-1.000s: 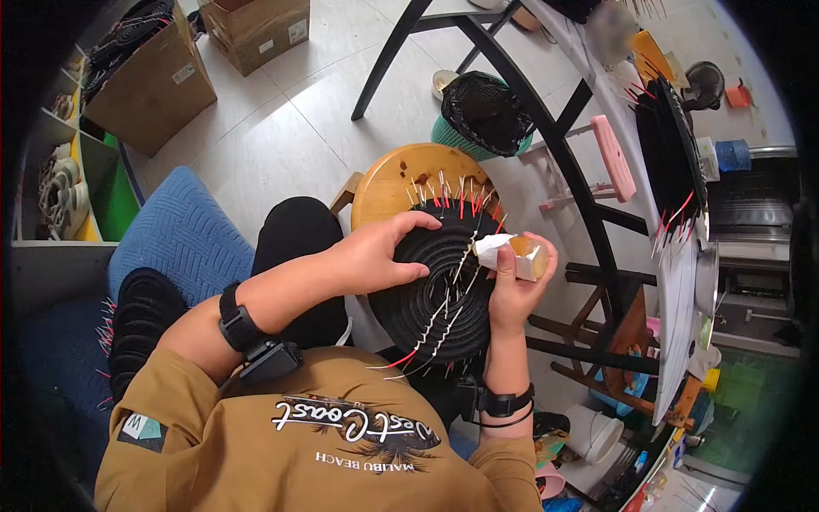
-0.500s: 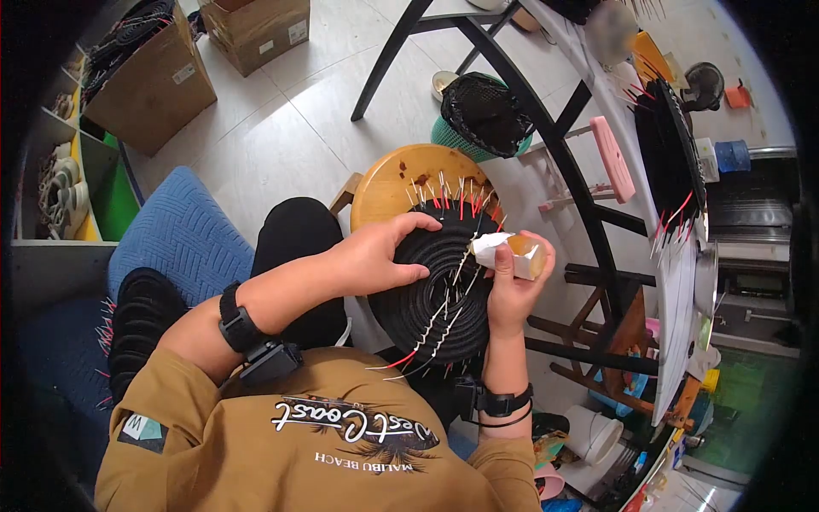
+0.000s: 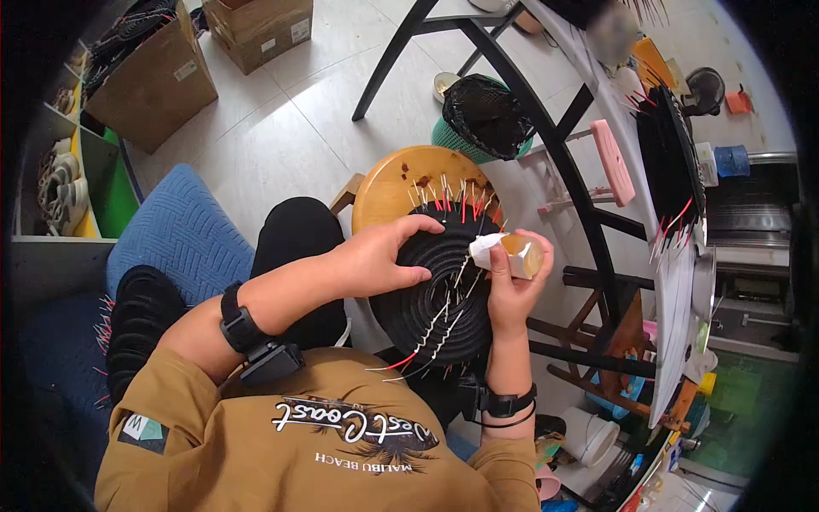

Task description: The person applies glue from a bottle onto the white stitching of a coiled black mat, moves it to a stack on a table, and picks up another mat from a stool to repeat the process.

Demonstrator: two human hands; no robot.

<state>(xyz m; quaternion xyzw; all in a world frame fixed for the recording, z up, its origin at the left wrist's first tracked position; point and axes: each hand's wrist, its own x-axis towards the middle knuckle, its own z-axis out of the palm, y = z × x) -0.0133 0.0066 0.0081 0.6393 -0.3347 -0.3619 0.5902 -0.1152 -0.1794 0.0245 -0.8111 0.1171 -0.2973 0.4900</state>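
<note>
A round black coil of ribbed cord or tubing [image 3: 409,311] rests on the stool, with red and white wire ends sticking out of its far edge. Twisted white wires [image 3: 432,328] cross its top toward me. My left hand [image 3: 375,256] lies on the coil's left side, thumb and index finger spread apart; its other fingers are hidden. In my right hand [image 3: 510,294] is a small white bottle [image 3: 517,254] with an amber-looking base, tilted sideways. Its narrow end points left, over the coil by the upper ends of the twisted wires.
Under the coil stands a round wooden stool [image 3: 375,192]. Beyond it is a green bin [image 3: 442,135] with a black bag. A black-framed table [image 3: 546,119] stands right, holding more black wired pieces [image 3: 670,162]. Cardboard boxes [image 3: 153,94] and a blue seat [image 3: 183,226] are left.
The bottle in my right hand has tipped slightly, so more of its amber base shows. My left hand and the coil stay almost where they were.
</note>
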